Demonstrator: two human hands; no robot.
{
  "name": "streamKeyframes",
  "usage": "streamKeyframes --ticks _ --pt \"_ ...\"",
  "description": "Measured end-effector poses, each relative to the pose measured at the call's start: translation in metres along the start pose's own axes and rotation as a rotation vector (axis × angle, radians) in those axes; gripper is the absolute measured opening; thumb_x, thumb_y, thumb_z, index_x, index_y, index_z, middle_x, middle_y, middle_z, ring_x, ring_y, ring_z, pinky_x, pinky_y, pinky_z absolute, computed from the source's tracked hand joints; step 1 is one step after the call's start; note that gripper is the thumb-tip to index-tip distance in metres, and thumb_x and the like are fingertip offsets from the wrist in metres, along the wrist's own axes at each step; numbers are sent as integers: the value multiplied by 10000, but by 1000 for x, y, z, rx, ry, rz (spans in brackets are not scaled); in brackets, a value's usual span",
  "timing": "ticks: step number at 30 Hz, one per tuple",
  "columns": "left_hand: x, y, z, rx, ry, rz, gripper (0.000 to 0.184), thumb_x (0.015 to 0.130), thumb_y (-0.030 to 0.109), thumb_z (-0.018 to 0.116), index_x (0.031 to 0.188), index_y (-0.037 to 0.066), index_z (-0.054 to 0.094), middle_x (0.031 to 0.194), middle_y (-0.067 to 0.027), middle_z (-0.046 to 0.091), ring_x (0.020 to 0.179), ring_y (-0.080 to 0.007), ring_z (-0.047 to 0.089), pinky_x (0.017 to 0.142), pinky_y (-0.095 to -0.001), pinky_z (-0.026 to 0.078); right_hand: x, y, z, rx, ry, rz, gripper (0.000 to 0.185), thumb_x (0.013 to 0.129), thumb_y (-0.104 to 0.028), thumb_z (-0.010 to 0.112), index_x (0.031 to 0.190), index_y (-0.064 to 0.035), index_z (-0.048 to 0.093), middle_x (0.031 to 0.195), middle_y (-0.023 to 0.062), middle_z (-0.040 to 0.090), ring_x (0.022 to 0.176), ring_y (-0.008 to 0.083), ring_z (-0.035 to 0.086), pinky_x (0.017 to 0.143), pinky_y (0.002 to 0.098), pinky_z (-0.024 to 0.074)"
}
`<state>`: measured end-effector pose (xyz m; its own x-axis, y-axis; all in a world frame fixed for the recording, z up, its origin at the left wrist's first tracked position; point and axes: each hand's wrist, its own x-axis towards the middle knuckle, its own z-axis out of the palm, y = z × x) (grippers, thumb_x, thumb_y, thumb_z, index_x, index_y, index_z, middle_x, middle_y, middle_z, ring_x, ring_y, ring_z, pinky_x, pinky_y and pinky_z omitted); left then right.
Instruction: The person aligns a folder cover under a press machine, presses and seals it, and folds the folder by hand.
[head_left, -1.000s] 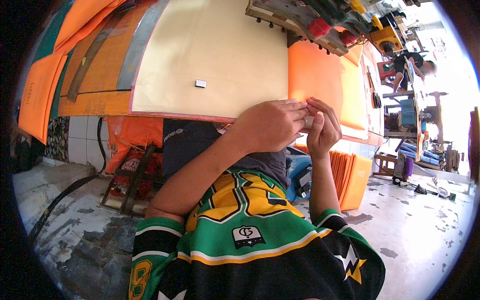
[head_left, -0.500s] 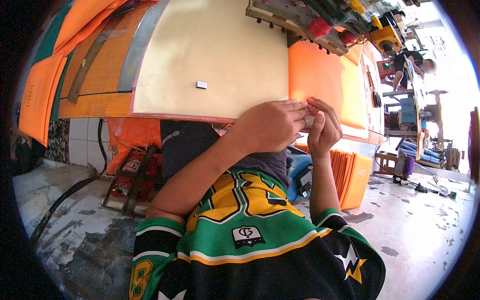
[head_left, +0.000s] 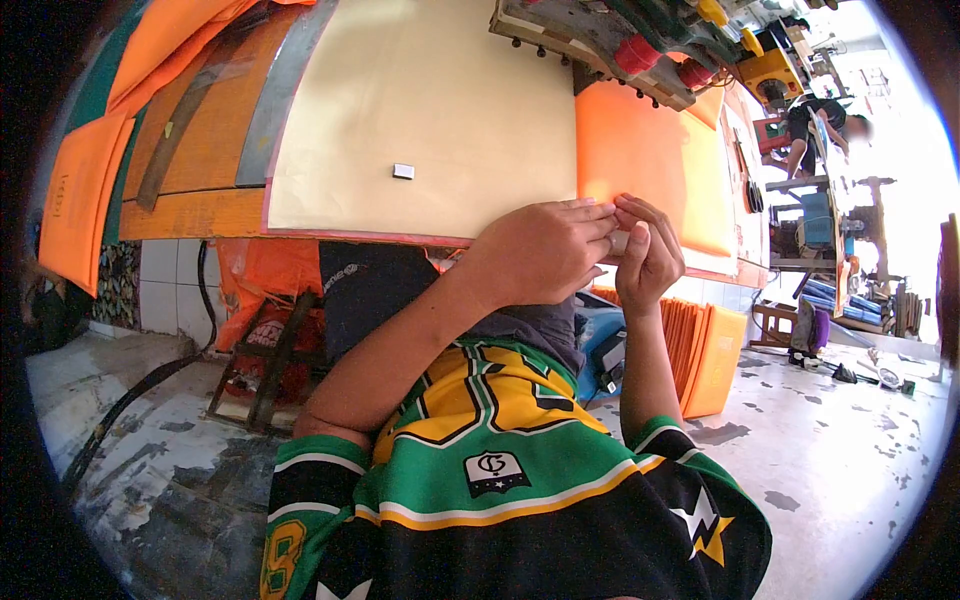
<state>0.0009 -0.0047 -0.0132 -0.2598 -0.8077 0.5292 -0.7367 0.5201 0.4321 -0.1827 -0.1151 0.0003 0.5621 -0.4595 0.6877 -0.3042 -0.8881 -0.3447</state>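
My left hand [head_left: 545,250] reaches across to the front edge of the table, its fingers pressed together in a pinch. Facing it, my right hand [head_left: 650,262] has its fingers bent and its thumb raised, with fingertips meeting those of my left. Anything pinched between them is too small or hidden to make out. Just beyond the fingertips lies a smooth orange sheet [head_left: 640,150]. To its left a cream-coloured board [head_left: 430,100] covers the tabletop, and a small white block with a dark side [head_left: 403,171] rests on it.
A green machine with red thread spools [head_left: 637,55] stands at the back right. Scissors [head_left: 748,180] lie at the far right of the table. Stacked orange folders [head_left: 712,360] stand below on the floor. A person [head_left: 825,125] bends over another workplace. A black cable [head_left: 130,395] runs at left.
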Motion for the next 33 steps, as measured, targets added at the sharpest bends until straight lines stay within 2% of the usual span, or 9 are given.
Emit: streamKeyframes --ticks 9,33 --pt "1 0 -1 -17 5 9 534 976 257 722 1452 19 682 1457 -190 700 1418 -362 626 1265 -474 460 0 0 0 -5 -7 17 373 1119 -130 525 969 55 811 1053 201 830 1070 369 805 964 459 612" --pt "1 1 0 -6 31 10 508 996 278 712 1429 11 697 1441 -188 708 1405 -353 634 1258 -470 461 1 -2 -1 7 -11 26 367 1118 -125 533 968 63 810 1059 214 830 1079 378 805 969 462 615"
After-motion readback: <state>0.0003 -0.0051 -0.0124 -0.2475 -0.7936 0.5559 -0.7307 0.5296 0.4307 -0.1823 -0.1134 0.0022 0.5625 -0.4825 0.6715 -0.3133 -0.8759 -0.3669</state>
